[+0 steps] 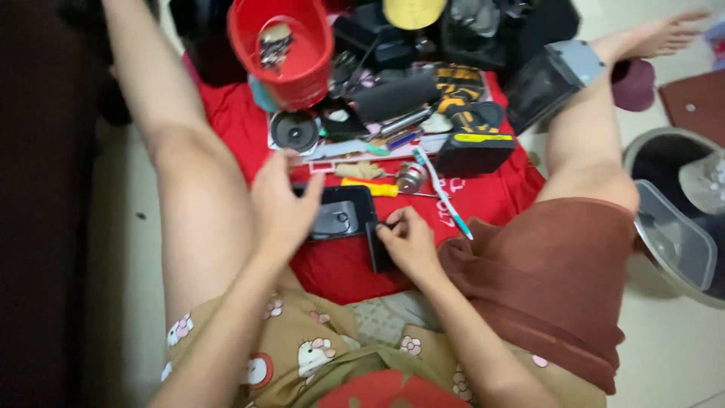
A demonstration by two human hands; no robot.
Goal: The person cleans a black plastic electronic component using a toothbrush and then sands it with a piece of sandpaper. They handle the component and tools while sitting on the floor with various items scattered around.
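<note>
While the person sat on the floor, the left hand [281, 202] lay spread over the left end of a small black device [343, 211] on the red cloth [340, 264], fingers wide, steadying it. Just right of the device, the right hand [411, 240] pinched narrow at a thin black panel [377, 249] touching the device's edge. Beyond the device lay a yellow-handled screwdriver [371, 188]; farther beyond stood a red bucket [283, 49]. Seemingly a panel was being worked at; a firm, careful grip seemed needed.
</note>
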